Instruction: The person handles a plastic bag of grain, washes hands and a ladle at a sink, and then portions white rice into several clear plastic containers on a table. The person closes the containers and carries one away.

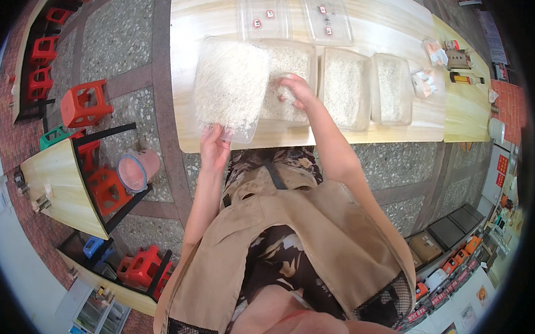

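My left hand grips the near edge of a clear plastic tray, which holds a layer of white rice-like grains. This tray partly overlaps a second grain-filled tray just to its right. Over that second tray, my right hand has its fingers curled around a small clump of grains. Further right on the table lie a third tray and a narrower-looking fourth tray, both with similar grains.
Two clear lids or trays with small red-edged labels lie at the table's far side. Tissue packs and a sauce bottle sit at right. A pink wastebasket and a red stool stand on the floor at left.
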`<control>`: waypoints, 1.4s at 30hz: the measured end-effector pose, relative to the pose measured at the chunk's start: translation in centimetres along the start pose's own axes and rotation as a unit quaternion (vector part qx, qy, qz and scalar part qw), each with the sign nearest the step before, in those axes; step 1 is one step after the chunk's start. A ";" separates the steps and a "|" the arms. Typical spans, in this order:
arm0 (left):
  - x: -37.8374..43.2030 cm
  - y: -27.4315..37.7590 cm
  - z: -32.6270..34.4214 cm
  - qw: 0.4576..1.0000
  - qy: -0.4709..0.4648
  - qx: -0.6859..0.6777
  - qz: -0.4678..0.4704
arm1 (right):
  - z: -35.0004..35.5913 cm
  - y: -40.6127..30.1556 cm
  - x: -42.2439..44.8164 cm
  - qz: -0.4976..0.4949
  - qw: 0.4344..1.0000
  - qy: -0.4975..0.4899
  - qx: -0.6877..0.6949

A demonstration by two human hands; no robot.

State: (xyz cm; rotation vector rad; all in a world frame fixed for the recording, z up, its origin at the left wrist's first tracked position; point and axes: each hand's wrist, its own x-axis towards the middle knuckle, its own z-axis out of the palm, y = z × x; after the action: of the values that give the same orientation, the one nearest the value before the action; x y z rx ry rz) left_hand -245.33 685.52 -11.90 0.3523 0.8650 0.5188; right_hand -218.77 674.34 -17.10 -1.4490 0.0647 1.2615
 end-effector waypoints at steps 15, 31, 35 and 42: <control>1.1 -4.3 3.2 0.999 -0.004 -0.021 -0.034 | 10.8 -5.5 -9.1 -0.231 0.920 0.133 0.289; 1.0 -3.6 1.4 0.999 0.002 -0.026 -0.023 | 8.2 -6.7 -10.2 -0.379 0.905 0.182 -0.070; 0.1 -1.4 0.6 1.000 0.013 -0.020 -0.004 | 2.3 -4.2 -7.6 -0.247 0.940 0.150 -0.181; -0.9 1.6 -3.2 0.998 0.050 0.004 0.029 | 3.8 -2.0 -7.7 0.043 0.810 -0.138 -0.568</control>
State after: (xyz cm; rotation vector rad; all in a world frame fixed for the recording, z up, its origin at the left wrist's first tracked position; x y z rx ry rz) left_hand -248.86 686.63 -12.45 0.3618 0.9550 0.5918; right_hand -223.08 673.37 -9.50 -2.2277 -0.9968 1.6644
